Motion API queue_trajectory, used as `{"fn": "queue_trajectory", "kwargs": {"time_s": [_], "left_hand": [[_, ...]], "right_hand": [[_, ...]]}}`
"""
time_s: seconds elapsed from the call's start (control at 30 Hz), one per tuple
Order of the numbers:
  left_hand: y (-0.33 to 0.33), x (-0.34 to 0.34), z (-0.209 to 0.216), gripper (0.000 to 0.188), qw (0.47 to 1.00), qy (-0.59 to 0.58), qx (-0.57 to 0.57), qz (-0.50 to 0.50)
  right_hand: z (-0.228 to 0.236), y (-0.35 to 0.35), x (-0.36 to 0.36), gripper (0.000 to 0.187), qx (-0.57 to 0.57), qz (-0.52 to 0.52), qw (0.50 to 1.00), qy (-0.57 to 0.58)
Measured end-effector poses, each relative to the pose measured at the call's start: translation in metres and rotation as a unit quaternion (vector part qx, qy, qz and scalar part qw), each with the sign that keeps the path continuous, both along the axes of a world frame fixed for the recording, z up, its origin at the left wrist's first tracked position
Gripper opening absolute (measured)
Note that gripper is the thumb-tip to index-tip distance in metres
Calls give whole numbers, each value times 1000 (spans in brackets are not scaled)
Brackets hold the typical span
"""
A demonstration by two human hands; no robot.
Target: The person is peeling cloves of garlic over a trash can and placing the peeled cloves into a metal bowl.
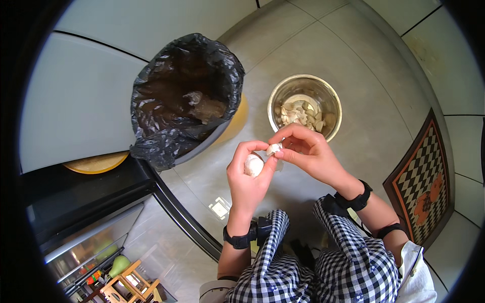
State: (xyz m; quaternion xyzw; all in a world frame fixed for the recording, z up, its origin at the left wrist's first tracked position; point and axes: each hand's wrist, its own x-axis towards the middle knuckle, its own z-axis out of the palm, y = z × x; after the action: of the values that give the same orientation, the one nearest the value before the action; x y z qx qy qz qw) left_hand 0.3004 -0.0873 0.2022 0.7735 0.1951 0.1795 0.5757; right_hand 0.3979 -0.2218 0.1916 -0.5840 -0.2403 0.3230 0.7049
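Observation:
In front of me, my left hand [243, 178] curls around a white garlic bulb [253, 165] resting against its palm. Its thumb and index finger meet my right hand [314, 157] at a small garlic clove [274, 149]. The right thumb and index finger pinch that clove from the other side. Just beyond the right hand stands a round metal bowl [335, 113], and garlic cloves [302, 115] with pale bits of skin lie in it. Part of the bowl's near rim is hidden behind my right hand.
To the left stands a yellow bin [233, 123] lined with a black plastic bag [189, 55]. A dark-edged mat with a checkered pattern [427, 171] lies on the right. Cabinets [86, 96] border the tiled floor [283, 48]; a black-edged unit [177, 209] is at lower left.

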Motion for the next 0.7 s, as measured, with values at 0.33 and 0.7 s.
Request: {"fn": "queue_trajectory", "kwargs": {"time_s": [0.33,0.7], "left_hand": [[85,15,107,17,926,-147,348,-2],[122,8,106,5,886,-115,440,86]], "right_hand": [[104,82,38,16,26,44,941,-334],[112,137,28,14,-17,34,923,-382]]}}
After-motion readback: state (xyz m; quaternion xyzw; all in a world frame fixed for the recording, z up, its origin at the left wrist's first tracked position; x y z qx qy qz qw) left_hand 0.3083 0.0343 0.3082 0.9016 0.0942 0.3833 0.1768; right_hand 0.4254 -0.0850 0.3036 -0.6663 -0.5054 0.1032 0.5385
